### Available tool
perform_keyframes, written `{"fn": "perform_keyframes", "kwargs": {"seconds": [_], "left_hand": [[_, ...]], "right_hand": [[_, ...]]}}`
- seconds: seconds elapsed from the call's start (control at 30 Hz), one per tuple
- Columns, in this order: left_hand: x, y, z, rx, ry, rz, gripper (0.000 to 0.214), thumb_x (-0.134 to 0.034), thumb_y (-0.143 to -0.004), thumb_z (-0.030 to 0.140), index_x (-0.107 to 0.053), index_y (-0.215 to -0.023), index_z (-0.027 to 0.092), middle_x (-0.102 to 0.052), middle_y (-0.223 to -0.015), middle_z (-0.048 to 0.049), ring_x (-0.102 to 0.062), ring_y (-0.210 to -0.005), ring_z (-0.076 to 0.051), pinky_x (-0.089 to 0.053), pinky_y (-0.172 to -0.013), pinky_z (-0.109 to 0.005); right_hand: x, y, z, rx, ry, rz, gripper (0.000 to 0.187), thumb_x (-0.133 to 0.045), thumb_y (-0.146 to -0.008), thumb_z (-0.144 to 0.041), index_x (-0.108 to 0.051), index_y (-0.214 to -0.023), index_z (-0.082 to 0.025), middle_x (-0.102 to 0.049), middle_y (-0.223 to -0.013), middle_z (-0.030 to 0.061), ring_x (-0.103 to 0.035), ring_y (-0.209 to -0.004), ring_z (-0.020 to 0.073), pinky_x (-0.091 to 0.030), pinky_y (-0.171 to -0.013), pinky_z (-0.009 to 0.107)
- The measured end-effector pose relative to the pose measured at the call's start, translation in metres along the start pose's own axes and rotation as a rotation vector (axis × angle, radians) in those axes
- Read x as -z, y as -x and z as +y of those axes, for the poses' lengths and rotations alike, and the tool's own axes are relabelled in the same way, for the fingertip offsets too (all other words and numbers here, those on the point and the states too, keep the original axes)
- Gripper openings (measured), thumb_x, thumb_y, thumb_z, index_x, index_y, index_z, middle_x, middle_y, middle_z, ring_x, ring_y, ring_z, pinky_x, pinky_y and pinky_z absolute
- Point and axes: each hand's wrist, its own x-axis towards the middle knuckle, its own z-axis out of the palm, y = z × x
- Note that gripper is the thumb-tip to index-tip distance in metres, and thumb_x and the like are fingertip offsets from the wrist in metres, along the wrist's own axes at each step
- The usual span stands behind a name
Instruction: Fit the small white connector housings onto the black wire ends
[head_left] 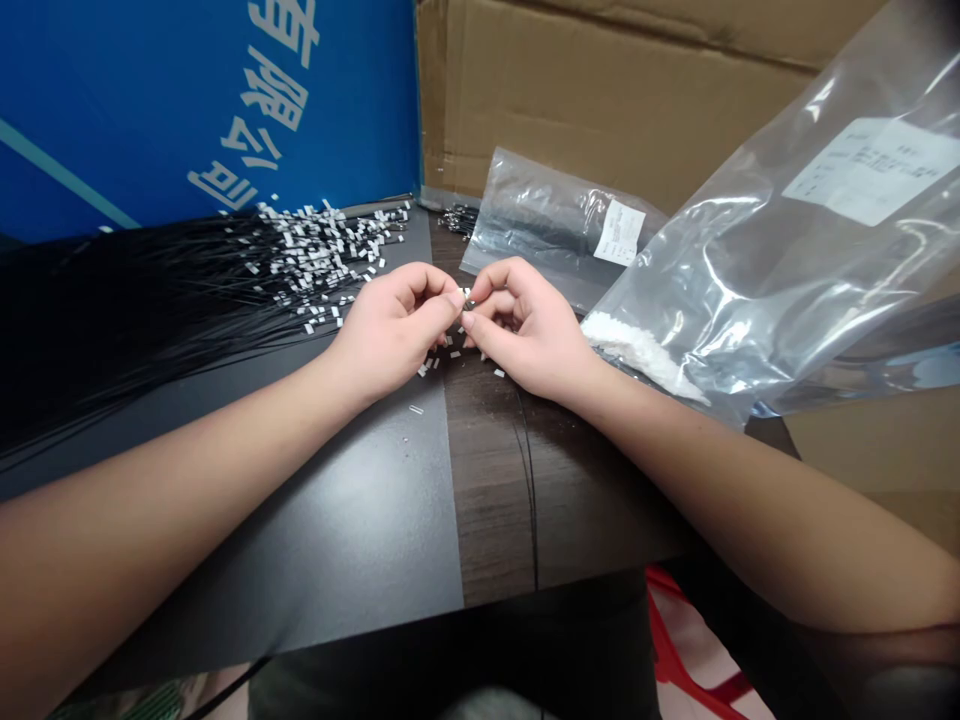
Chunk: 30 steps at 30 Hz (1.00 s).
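Working fingertip to fingertip at the centre of the clock face, just above the counter (330, 540): pinching a tiny white-and-dark connector piece (469, 301) between thumb and forefinger of the left grip (390, 325) and of the right grip (534, 335), both drawn close around it. Too small and too hidden to make out any finished join.

Judging by the fine two-handed pinch, probably fitting or adjusting a connector on a wire end. Calling next, on that reading, for a steady hold on one side and a straight, light push on the other.

Scattered at six o'clock, just under the fingers: loose white pieces (454, 354). Trailing toward five: thin black wires (531, 480). Fanned out at nine: a bundle of black wires (135, 320), crowded toward ten with white connector ends (330, 245). Lying at two: a flat clear bag (525, 225), with a white label. Slumped toward three: a large clear bag (795, 260), with a white heap (645, 358) in the bottom.
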Motion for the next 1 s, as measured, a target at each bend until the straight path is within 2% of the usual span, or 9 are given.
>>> {"fn": "perform_keyframes", "kwargs": {"seconds": [0.33, 0.7, 1.0], "left_hand": [[-0.0016, -0.0005, -0.0001, -0.009, 0.016, -0.001, 0.009, -0.07, -0.086, 0.028, -0.066, -0.086, 0.02, -0.063, -0.066, 0.0022, -0.057, -0.058, -0.013, -0.046, -0.054, -0.025], [-0.001, 0.0004, 0.0007, -0.004, -0.003, -0.004, 0.008, -0.07, -0.087, 0.027, -0.065, -0.086, 0.021, -0.064, -0.066, 0.0017, -0.061, -0.062, -0.015, -0.051, -0.059, -0.026], [-0.0007, 0.0003, 0.0013, -0.007, -0.013, -0.003, 0.007, -0.069, -0.086, 0.027, -0.066, -0.085, 0.021, -0.063, -0.067, 0.0021, -0.06, -0.062, -0.014, -0.05, -0.059, -0.026]], "right_hand": [[-0.0006, -0.0005, -0.0035, -0.001, -0.009, -0.005, 0.02, -0.067, -0.097, -0.024, -0.05, -0.107, -0.027, -0.067, -0.075, -0.0071, -0.068, -0.069, 0.0155, -0.048, -0.065, 0.032], [-0.0003, -0.0002, -0.0057, -0.014, 0.004, -0.012, 0.022, -0.071, -0.094, -0.027, -0.051, -0.104, -0.027, -0.069, -0.076, -0.0066, -0.07, -0.071, 0.0173, -0.05, -0.068, 0.034], [-0.0002, 0.0008, -0.0009, -0.001, 0.032, 0.008, 0.016, -0.067, -0.098, -0.025, -0.053, -0.106, -0.027, -0.069, -0.078, -0.006, -0.069, -0.071, 0.0168, -0.05, -0.069, 0.034]]}}
